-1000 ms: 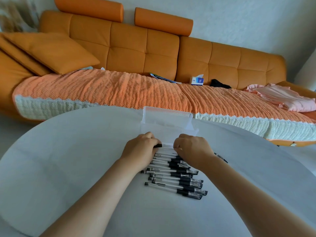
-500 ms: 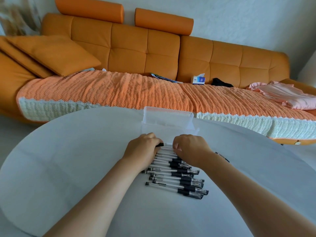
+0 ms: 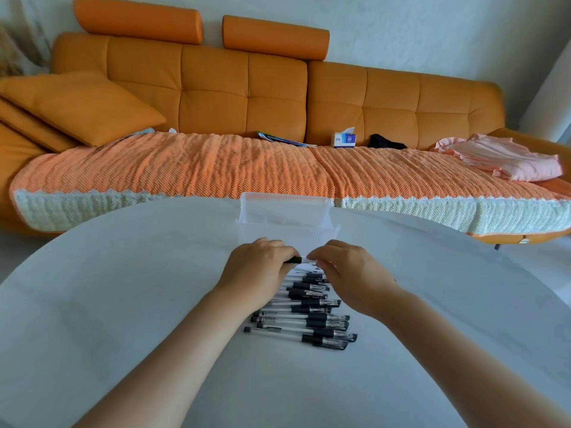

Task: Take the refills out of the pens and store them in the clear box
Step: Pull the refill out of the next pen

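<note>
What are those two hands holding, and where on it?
One pen: the left hand grips its black end, the right hand pinches the clear barrel.

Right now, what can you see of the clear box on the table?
The clear box is frosted see-through plastic, rectangular, thin-walled. Its lid looks open, standing up along the far side, with a ribbed edge. It sits on the white table near the far rim. Nothing shows inside. The left hand and right hand, gripping a pen between them, are just in front of it; whether they touch it I cannot tell.
</note>
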`<state>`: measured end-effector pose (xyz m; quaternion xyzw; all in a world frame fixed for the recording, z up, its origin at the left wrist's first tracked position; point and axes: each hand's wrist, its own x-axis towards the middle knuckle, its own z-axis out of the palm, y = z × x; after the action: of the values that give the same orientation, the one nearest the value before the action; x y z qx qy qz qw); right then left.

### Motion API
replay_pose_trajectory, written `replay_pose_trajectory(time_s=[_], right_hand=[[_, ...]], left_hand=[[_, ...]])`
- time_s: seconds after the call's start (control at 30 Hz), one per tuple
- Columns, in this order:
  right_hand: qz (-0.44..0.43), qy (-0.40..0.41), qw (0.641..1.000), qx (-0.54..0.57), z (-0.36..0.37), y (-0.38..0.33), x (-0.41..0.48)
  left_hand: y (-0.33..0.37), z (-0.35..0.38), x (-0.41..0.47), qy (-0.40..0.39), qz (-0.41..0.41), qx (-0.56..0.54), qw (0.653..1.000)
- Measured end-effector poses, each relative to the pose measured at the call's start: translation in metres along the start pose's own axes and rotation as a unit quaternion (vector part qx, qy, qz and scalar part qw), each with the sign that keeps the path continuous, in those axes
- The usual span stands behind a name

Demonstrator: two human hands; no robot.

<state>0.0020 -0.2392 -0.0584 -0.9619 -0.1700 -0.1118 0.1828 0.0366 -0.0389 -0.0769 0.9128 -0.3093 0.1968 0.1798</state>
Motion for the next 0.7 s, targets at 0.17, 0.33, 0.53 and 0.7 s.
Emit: replay_pose_trajectory(time_s=[0.17,0.33,0.53,0.7], right_hand=[[0.052,-0.052,0.997,0.026,-0.009,0.006,-0.010],[0.108,-0.038,0.991,0.067,-0.011,0.022,-0.019],[0.110,-0.007,0.990,0.087,-0.012,0.028,-0.018],[0.100,0.000,0.992,0.082,-0.012,0.028,-0.019]], left_hand=[[0.010,-0.004,-0.004,-0.034,-0.047,-0.031,0.998],[0.004,-0.005,-0.005,-0.061,-0.091,-0.054,0.992],[0.007,-0.004,-0.004,-0.077,-0.109,-0.047,0.990],[0.012,-0.004,-0.001,-0.072,-0.127,-0.081,0.986]])
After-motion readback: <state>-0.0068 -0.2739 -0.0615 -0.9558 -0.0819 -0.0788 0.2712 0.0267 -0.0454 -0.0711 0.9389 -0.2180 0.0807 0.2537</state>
